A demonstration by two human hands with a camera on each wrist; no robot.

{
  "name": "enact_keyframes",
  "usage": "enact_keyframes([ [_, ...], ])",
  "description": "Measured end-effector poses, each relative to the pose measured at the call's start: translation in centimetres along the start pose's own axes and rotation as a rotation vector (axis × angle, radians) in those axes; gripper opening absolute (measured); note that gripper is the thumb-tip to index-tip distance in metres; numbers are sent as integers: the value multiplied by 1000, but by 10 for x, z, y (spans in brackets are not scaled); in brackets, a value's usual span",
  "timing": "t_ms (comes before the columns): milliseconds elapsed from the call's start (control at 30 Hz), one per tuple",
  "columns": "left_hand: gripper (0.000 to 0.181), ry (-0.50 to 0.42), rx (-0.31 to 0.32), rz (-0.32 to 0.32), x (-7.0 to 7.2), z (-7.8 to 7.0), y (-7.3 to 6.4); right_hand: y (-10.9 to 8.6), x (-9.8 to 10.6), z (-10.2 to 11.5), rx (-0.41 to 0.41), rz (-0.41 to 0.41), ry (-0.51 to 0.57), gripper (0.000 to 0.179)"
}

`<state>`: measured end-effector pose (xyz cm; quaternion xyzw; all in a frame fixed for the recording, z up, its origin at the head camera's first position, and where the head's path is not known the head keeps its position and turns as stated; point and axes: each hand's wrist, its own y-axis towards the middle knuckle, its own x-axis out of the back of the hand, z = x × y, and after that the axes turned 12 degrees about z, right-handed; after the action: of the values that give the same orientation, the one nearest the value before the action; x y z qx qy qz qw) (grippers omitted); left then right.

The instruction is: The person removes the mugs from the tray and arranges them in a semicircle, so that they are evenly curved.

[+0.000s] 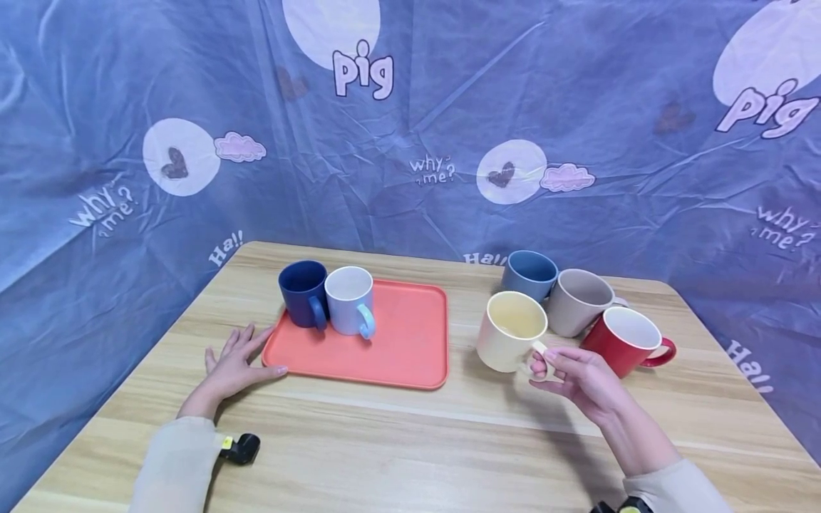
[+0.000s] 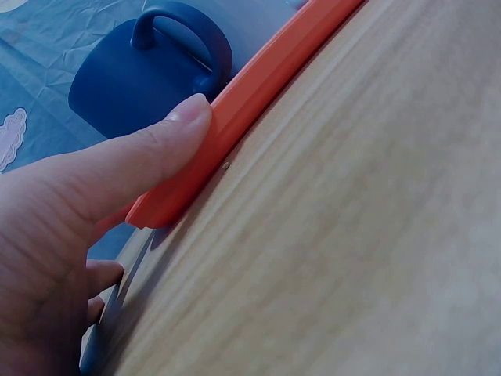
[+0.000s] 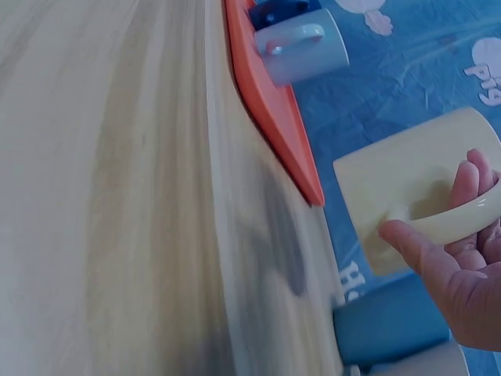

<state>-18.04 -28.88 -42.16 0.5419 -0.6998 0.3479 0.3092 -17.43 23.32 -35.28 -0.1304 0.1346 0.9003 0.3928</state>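
My right hand (image 1: 580, 381) grips the handle of a cream mug (image 1: 507, 342). In the right wrist view the cream mug (image 3: 415, 180) hangs upright above the table, its shadow falling on the wood below. At the left, my left hand (image 1: 237, 367) rests with spread fingers by the near left corner of a red tray (image 1: 410, 342). The left wrist view shows the thumb (image 2: 172, 137) lying against the tray's rim (image 2: 258, 86). On the tray's left part a navy mug (image 1: 301, 292) and a light blue mug (image 1: 346, 303) stand side by side, handles toward me.
Right of the cream mug stand a grey-blue mug (image 1: 529, 274), a grey mug (image 1: 577, 303) and a red mug (image 1: 622, 338) with a white inside, close together. The wooden table (image 1: 385, 442) ends at a blue printed cloth (image 1: 410, 128) behind.
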Motion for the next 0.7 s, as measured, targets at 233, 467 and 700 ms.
enact_keyframes([
  [233, 90, -3, 1, 5, 1, -1, -1, -25, 13, 0, 52, 82, 78, 39],
  [467, 89, -3, 0, 8, 1, -3, -1, -52, 32, 1, 86, 167, 110, 44],
  [700, 89, -3, 3, 10, 0, -2, 0, -82, 52, 0, 104, 194, 118, 47],
])
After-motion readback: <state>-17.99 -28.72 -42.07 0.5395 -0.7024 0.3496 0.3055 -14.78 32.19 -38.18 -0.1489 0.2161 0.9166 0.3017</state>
